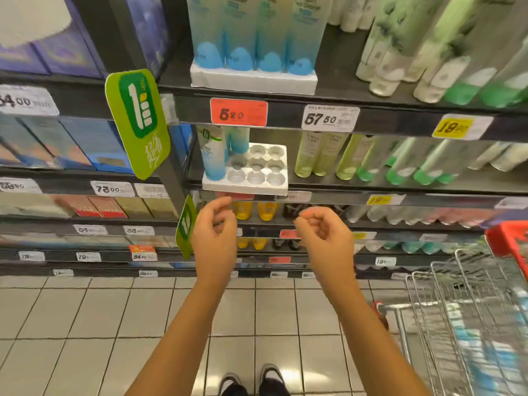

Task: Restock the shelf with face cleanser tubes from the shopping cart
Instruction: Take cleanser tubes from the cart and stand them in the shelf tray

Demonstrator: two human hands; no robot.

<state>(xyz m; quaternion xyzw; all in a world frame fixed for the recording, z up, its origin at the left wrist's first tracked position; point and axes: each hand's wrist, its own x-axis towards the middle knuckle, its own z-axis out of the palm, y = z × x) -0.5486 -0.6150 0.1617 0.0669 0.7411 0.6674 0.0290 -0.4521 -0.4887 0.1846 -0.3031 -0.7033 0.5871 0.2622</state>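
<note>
1. While it hangs raised before the shelf edge, the left grip (215,231) has its fingers loosely curled, thumb near the forefinger, and holds nothing.
2. Beside it and apart from it, the right grip (327,238) is loosely curled too, and it is empty.
3. Just above both grips, a white tray (271,187) sits on the shelf (357,184) and juts slightly over its front edge. Most of the tray's round wells are bare.
4. Two blue-and-white tubes stand cap-down on the tray's left side, a front tube (213,155) and a back tube (238,140) behind it.
5. One shelf up, four similar upper tubes (251,32) line the front of a second tray (254,80).
6. Green tubes (371,158) stand to the right of the white tray.
7. At the lower right is a wire cart (445,295). Blue-and-white items lie inside it, too blurred to tell what they are.
8. Shoes (251,380) stand on the tiled floor (85,324) below.
</note>
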